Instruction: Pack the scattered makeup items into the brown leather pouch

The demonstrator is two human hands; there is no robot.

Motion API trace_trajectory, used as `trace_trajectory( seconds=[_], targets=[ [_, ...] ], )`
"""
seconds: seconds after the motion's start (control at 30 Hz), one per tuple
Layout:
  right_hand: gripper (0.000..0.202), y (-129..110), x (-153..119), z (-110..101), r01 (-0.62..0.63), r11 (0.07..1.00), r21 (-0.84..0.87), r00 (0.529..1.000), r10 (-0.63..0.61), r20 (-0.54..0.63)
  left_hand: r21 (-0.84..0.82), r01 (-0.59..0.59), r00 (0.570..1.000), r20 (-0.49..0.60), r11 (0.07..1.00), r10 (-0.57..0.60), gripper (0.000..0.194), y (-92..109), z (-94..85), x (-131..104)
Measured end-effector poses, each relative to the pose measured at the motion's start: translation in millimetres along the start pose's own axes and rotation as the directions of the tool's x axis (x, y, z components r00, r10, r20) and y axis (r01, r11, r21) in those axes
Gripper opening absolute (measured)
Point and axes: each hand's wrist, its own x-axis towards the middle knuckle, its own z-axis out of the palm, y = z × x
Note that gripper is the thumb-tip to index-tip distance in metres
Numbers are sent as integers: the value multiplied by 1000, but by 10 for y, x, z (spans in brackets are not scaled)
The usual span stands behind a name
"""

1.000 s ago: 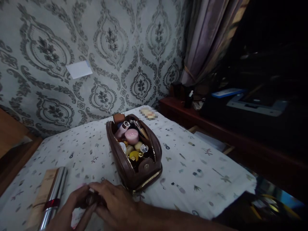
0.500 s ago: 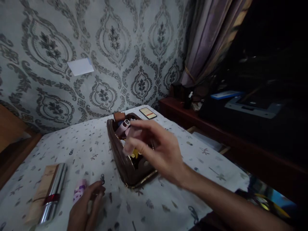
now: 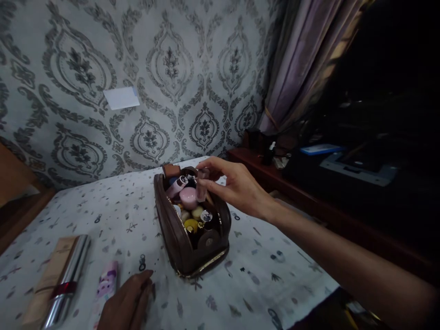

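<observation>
My right hand pinches a small clear, pinkish bottle-like item between thumb and fingers. It holds the item over the far right part of an open brown toiletry bag. Inside the bag are a pink round-topped container, a pale pink tube, a yellow item and several small bottles. My left hand rests on the printed cloth at the lower edge, loosely bent and with nothing visible in it. Just left of it lies a pink-and-purple tube, partly hidden by the hand.
A beige tube and a silver cylinder with a red band lie side by side at left. The patterned white cloth covers the surface. Behind is a patterned wall; a dark red wooden ledge runs along the right.
My right hand has moved back and slightly up with the clear item, uncovering more of the bag's contents. My left hand has shifted slightly down, and the view has shifted a little.
</observation>
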Motion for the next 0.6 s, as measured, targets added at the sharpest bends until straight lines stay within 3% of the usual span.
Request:
trace_trajectory(
  seconds=[0.27, 0.4, 0.6],
  targets=[
    [22, 83, 19, 183, 13, 992, -125, 981, 11, 192, 55, -143, 989, 31, 988, 142, 33, -137, -1, -28],
    [16, 73, 64, 262, 95, 988, -120, 928, -44, 371, 83, -178, 983, 62, 980, 174, 32, -160, -7, -20],
    [13, 76, 136, 318, 80, 978, -194, 857, 32, 514, 100, -178, 982, 80, 979, 170, 32, -156, -3, -13]
  ],
)
